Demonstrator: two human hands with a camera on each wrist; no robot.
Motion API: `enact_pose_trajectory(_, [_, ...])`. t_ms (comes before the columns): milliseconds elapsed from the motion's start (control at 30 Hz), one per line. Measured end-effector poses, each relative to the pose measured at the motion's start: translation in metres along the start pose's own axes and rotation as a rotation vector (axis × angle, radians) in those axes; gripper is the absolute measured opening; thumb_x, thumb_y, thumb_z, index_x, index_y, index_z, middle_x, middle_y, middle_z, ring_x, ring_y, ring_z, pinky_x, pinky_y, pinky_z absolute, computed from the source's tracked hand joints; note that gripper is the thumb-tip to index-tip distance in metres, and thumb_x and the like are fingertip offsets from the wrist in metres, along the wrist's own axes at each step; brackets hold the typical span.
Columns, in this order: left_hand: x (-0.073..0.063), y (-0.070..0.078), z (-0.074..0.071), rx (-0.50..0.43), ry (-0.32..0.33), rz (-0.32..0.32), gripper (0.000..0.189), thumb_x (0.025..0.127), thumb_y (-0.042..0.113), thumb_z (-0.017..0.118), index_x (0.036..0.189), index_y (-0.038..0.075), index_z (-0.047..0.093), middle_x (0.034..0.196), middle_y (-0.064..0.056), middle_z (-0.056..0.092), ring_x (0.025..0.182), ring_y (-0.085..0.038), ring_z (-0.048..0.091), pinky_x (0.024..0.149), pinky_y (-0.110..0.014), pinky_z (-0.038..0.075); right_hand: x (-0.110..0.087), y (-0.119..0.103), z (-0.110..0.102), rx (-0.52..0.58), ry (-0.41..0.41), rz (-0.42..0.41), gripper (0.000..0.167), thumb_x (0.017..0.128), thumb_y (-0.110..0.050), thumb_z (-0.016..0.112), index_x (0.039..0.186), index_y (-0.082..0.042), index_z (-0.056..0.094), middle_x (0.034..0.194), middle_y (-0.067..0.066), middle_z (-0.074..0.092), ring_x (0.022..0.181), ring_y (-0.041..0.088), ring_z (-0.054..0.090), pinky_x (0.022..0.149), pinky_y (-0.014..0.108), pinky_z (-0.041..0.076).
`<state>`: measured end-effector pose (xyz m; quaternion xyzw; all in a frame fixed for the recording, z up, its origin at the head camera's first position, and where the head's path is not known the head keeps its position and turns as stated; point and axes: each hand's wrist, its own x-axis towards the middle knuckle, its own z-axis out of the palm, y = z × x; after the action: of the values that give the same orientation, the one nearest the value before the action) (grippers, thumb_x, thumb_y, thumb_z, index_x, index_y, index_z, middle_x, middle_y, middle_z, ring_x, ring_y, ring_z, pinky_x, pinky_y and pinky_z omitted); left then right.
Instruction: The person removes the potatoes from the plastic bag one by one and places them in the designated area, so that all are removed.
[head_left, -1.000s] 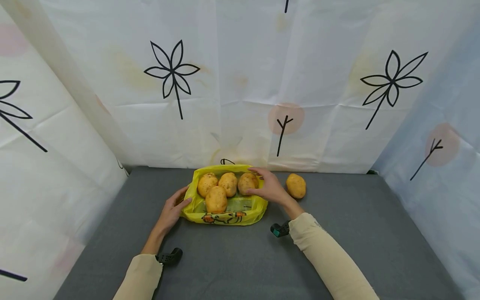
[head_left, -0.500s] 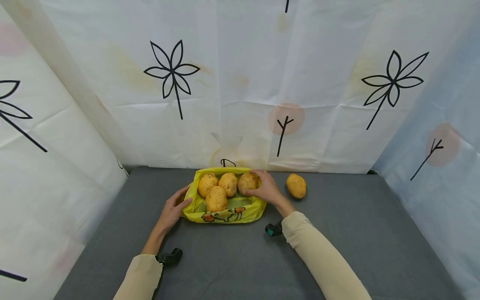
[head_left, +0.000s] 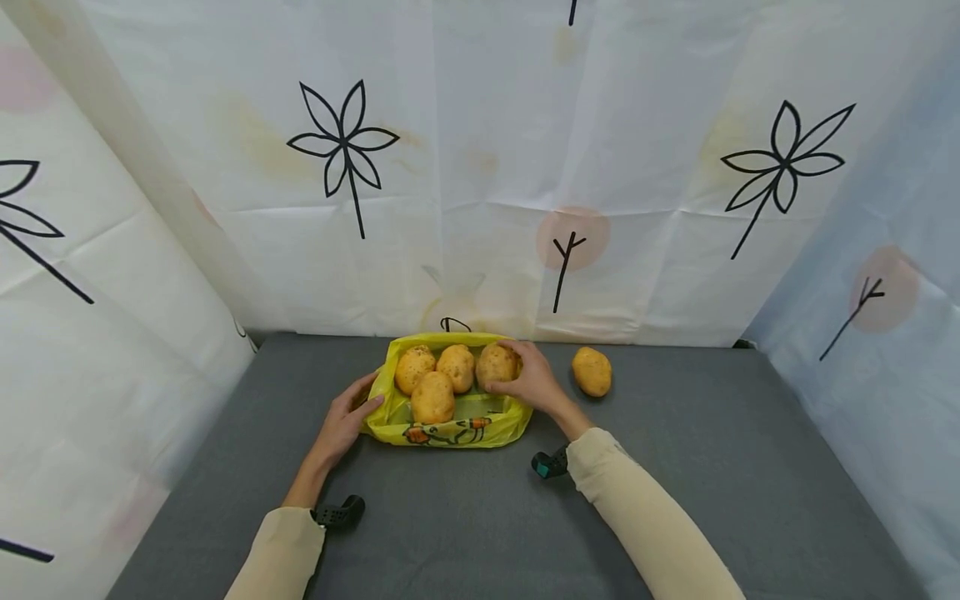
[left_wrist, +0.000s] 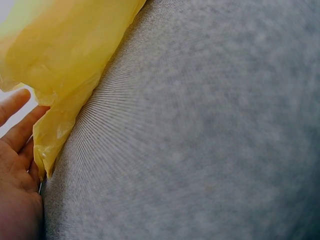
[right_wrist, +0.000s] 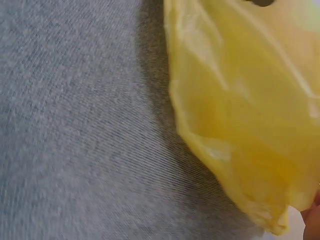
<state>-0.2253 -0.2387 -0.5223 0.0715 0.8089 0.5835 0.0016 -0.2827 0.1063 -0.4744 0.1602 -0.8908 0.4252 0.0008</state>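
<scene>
A yellow plastic bag (head_left: pixel 450 435) with an orange and black print lies with its mouth spread in the head view. Several potatoes (head_left: pixel 432 397) are in it. My right hand (head_left: pixel 534 379) reaches over the bag's right rim and holds the rightmost potato (head_left: pixel 495 365) between thumb and fingers. At the left side, my left hand (head_left: pixel 347 422) rests against the bag, thumb and fingers apart. In the left wrist view, yellow plastic (left_wrist: pixel 75 60) partly covers the fairly straight fingers. The right wrist view mostly shows the bag's outside (right_wrist: pixel 240 110); only a sliver of hand appears.
One loose potato (head_left: pixel 592 372) lies on the grey cloth-covered table (head_left: pixel 450 525), right of the bag. White patterned curtains (head_left: pixel 480 167) stand along the back and both sides. A dark camera strap (head_left: pixel 341 512) sits at the left wrist.
My right hand has shifted slightly left and closed more round the rightmost potato, which has moved a little. The bag's right side has drawn in slightly. The left hand stays in place.
</scene>
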Motion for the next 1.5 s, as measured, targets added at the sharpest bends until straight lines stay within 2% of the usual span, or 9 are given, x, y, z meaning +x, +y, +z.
enact_pose_trajectory(200, [-0.001,0.0,-0.001,-0.012,0.001,-0.001,0.058,0.106,0.031,0.056,0.157,0.008,0.039,0.159,-0.017,0.037,0.145,-0.033,0.035,0.1,-0.014,0.035,-0.009,-0.007,-0.015,0.097,0.002,-0.049,0.078,0.082,-0.019,0.088,0.149,-0.008,0.05,0.142,0.02,0.046,0.127,0.039,0.048,0.102,0.056,0.044])
enact_pose_trajectory(400, [-0.001,-0.001,-0.001,0.002,0.006,0.0,0.058,0.107,0.03,0.056,0.156,0.006,0.039,0.159,-0.018,0.037,0.145,-0.034,0.034,0.108,-0.029,0.035,-0.022,-0.008,-0.039,0.158,0.02,-0.1,0.076,0.083,-0.013,0.086,0.149,-0.006,0.049,0.146,0.021,0.044,0.127,0.041,0.048,0.102,0.059,0.043])
enact_pose_trajectory(633, [-0.001,-0.002,-0.001,-0.034,0.0,-0.003,0.058,0.106,0.03,0.058,0.156,0.009,0.04,0.159,-0.015,0.037,0.147,-0.031,0.033,0.099,-0.01,0.033,-0.037,0.002,-0.073,0.163,0.065,-0.159,0.075,0.083,-0.008,0.085,0.148,-0.002,0.048,0.145,0.022,0.045,0.129,0.041,0.047,0.106,0.06,0.039])
enact_pose_trajectory(733, [-0.001,-0.002,-0.001,-0.032,-0.004,0.004,0.058,0.106,0.03,0.057,0.156,0.007,0.039,0.16,-0.017,0.036,0.147,-0.033,0.032,0.097,-0.007,0.032,-0.043,0.008,-0.088,0.158,0.082,-0.166,0.075,0.084,-0.007,0.084,0.149,-0.001,0.047,0.145,0.023,0.043,0.13,0.042,0.046,0.106,0.06,0.039])
enact_pose_trajectory(1000, [-0.001,-0.001,0.0,-0.027,0.001,-0.011,0.058,0.105,0.031,0.058,0.156,0.008,0.04,0.159,-0.016,0.038,0.145,-0.031,0.035,0.097,-0.009,0.034,-0.06,0.025,-0.127,0.146,0.107,-0.117,0.077,0.086,-0.006,0.082,0.152,0.0,0.042,0.15,0.024,0.04,0.131,0.043,0.043,0.108,0.06,0.035])
enact_pose_trajectory(1300, [-0.001,-0.001,-0.001,-0.021,0.003,-0.022,0.058,0.106,0.031,0.057,0.157,0.008,0.039,0.16,-0.016,0.036,0.146,-0.032,0.033,0.104,-0.019,0.035,-0.075,0.049,-0.161,0.139,0.112,-0.064,0.079,0.087,-0.006,0.08,0.155,-0.001,0.039,0.152,0.025,0.037,0.136,0.044,0.039,0.11,0.06,0.032])
enact_pose_trajectory(1433, [-0.001,0.0,-0.001,-0.006,0.006,-0.026,0.059,0.106,0.031,0.057,0.157,0.007,0.039,0.159,-0.017,0.037,0.145,-0.033,0.034,0.109,-0.03,0.035,-0.08,0.064,-0.172,0.14,0.093,-0.023,0.08,0.09,-0.008,0.079,0.156,0.0,0.036,0.153,0.027,0.034,0.139,0.047,0.035,0.11,0.061,0.032])
enact_pose_trajectory(1500, [0.0,0.0,0.0,-0.003,0.008,-0.025,0.059,0.106,0.031,0.057,0.156,0.006,0.039,0.159,-0.018,0.037,0.145,-0.034,0.035,0.109,-0.031,0.035,-0.081,0.071,-0.177,0.155,0.072,-0.006,0.08,0.091,-0.008,0.078,0.156,0.001,0.033,0.155,0.028,0.032,0.139,0.05,0.034,0.108,0.062,0.033])
